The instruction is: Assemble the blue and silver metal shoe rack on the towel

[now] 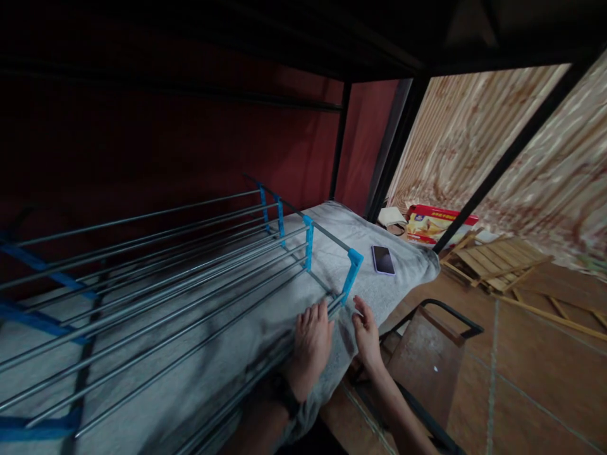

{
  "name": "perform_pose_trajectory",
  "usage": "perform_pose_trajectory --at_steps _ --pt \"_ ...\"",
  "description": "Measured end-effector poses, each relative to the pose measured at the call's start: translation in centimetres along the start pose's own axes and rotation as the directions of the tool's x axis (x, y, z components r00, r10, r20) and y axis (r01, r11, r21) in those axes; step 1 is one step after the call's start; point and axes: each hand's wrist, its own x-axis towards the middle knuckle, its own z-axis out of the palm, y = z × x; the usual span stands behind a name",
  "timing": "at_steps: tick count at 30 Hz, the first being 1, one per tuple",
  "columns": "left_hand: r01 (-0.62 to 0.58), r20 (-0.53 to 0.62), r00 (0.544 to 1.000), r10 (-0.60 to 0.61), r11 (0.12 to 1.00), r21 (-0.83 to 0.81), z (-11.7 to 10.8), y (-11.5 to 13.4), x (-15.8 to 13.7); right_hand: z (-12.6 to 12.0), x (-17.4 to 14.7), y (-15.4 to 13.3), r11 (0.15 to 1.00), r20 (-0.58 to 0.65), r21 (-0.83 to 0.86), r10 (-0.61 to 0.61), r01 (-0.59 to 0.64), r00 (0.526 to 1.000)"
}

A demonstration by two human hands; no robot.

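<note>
A drying rack of thin grey metal rods with blue plastic joints lies across a grey blanket. My left hand, with a dark watch on its wrist, is closed over the rods along the near edge, close to the right end. Beside that end, just right of the near blue joint, is my right hand. Its fingers are apart and slightly bent, and nothing shows in them. A phone with a light purple edge rests on the blanket, beyond the rack's right end.
Black metal posts and an overhead frame surround the blanket. A brown-topped chair stands close to my right arm. Farther off on the tiled floor are a red box and a folded wooden slatted piece, before a patterned curtain.
</note>
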Motion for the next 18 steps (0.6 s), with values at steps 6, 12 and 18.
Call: perform_pose_trajectory --at_steps 6,12,18 --pt "0.029 -0.059 0.998 -0.017 0.979 0.202 -0.8 -5.2 -7.6 1.2 2.1 0.0 1.0 0.043 0.025 0.004 -0.005 0.999" --pt "0.045 0.034 0.998 -0.056 0.963 0.264 -0.3 -7.0 -8.6 1.9 2.5 -0.6 0.998 0.047 0.043 0.032 -0.034 0.998" --pt "0.07 0.061 0.994 -0.086 0.97 0.233 0.1 -6.7 -8.0 1.8 2.2 -1.2 0.998 0.014 -0.005 0.059 -0.059 0.998"
